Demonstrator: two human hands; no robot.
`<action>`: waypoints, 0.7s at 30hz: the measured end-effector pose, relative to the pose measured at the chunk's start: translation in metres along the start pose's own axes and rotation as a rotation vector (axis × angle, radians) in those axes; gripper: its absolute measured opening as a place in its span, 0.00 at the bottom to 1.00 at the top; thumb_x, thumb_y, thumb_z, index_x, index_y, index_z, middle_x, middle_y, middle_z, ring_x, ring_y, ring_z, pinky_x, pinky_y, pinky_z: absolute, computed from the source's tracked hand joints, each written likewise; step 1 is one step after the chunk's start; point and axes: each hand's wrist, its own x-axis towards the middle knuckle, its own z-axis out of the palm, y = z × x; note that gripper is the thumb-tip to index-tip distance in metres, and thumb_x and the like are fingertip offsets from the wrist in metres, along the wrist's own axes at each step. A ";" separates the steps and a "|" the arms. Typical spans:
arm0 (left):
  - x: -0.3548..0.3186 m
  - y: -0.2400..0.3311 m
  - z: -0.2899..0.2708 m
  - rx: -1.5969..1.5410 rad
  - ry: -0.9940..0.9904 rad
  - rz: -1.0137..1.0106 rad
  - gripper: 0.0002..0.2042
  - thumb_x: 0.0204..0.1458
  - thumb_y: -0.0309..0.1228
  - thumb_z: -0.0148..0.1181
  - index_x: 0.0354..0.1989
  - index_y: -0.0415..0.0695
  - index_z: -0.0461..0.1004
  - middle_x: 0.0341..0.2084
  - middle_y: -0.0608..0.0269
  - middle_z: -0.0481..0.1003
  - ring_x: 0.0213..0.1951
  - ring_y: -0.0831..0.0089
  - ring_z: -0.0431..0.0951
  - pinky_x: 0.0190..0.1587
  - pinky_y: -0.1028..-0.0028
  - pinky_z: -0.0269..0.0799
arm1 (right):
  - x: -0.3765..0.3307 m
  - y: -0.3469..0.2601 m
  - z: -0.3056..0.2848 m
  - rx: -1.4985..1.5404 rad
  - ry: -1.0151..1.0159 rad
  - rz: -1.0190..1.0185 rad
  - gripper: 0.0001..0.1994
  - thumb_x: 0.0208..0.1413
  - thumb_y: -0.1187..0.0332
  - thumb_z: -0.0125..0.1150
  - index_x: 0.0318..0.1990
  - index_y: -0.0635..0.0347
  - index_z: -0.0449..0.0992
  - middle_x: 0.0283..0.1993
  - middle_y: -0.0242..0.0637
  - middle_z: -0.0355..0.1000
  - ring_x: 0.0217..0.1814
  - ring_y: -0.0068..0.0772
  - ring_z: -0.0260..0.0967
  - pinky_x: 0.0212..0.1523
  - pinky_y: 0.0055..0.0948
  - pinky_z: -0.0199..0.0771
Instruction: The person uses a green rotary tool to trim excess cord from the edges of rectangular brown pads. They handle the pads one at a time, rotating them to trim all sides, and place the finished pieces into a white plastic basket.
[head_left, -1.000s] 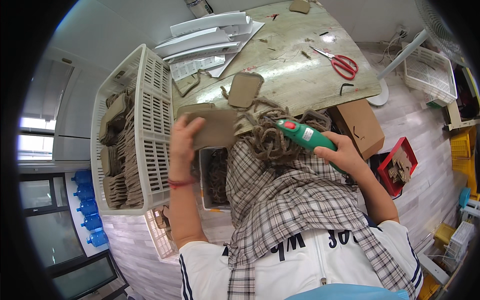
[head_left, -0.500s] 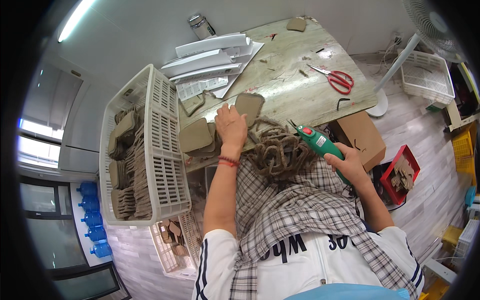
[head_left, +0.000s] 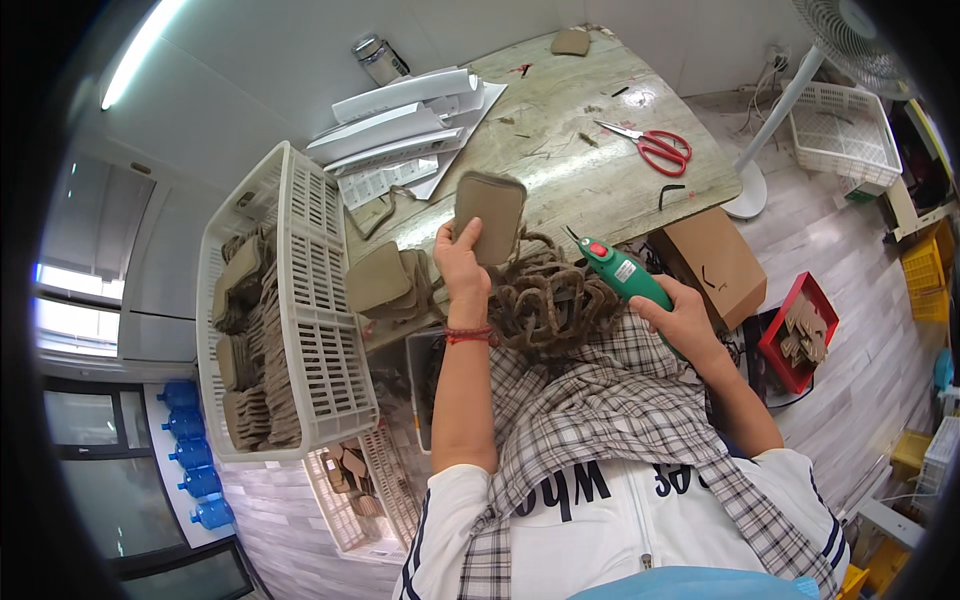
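My left hand [head_left: 461,268] is closed on the lower edge of a brown, rounded-square fabric pad [head_left: 492,208], thumb on its near face, holding it tilted up over the table's front edge. My right hand [head_left: 682,317] grips a green handheld electric trimmer [head_left: 622,274] with a red switch and a thin forked tip pointing up and left, apart from the pad. Between my hands, a tangled heap of brown trimmed strips [head_left: 550,300] lies at the table edge and over my checked apron. More brown pads [head_left: 380,283] sit in an overlapping pile left of my left hand.
A white crate [head_left: 335,300] packed with stacked pads stands at the left. On the table [head_left: 570,110] lie rolled papers [head_left: 405,125], red-handled scissors [head_left: 660,150] and scraps. A cardboard box [head_left: 712,265], a red tray [head_left: 805,335] and a standing fan [head_left: 800,120] are at the right.
My left hand has picked up the pad from the table, turned its palm side up and tilted the pad upright. The right hand still holds the trimmer, in nearly the same place.
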 end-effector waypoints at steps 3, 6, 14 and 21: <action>-0.020 0.029 0.020 -0.462 0.030 -0.111 0.14 0.54 0.21 0.59 0.47 0.38 0.66 0.43 0.59 0.74 0.45 0.65 0.75 0.51 0.65 0.74 | 0.004 -0.006 0.014 -0.090 0.052 -0.096 0.20 0.53 0.59 0.67 0.46 0.65 0.75 0.28 0.31 0.72 0.27 0.19 0.68 0.29 0.23 0.69; -0.032 0.031 0.029 -0.644 0.069 -0.124 0.16 0.54 0.21 0.59 0.49 0.40 0.65 0.45 0.61 0.73 0.48 0.65 0.74 0.53 0.65 0.73 | 0.004 -0.022 0.027 -0.032 0.029 -0.063 0.20 0.53 0.59 0.67 0.47 0.64 0.75 0.29 0.32 0.73 0.30 0.19 0.69 0.32 0.23 0.70; -0.048 0.024 0.053 -0.769 -0.006 -0.113 0.19 0.50 0.16 0.60 0.51 0.41 0.67 0.46 0.62 0.74 0.49 0.67 0.74 0.55 0.67 0.72 | -0.005 -0.041 0.034 -0.011 0.072 -0.092 0.17 0.56 0.63 0.64 0.46 0.66 0.74 0.27 0.27 0.70 0.24 0.14 0.64 0.26 0.19 0.66; -0.054 0.020 0.067 -0.801 0.027 -0.112 0.19 0.52 0.18 0.60 0.52 0.44 0.68 0.48 0.63 0.73 0.50 0.66 0.74 0.56 0.65 0.72 | -0.012 -0.044 0.035 0.015 0.113 -0.112 0.19 0.53 0.60 0.66 0.46 0.65 0.75 0.25 0.32 0.72 0.25 0.17 0.68 0.27 0.22 0.68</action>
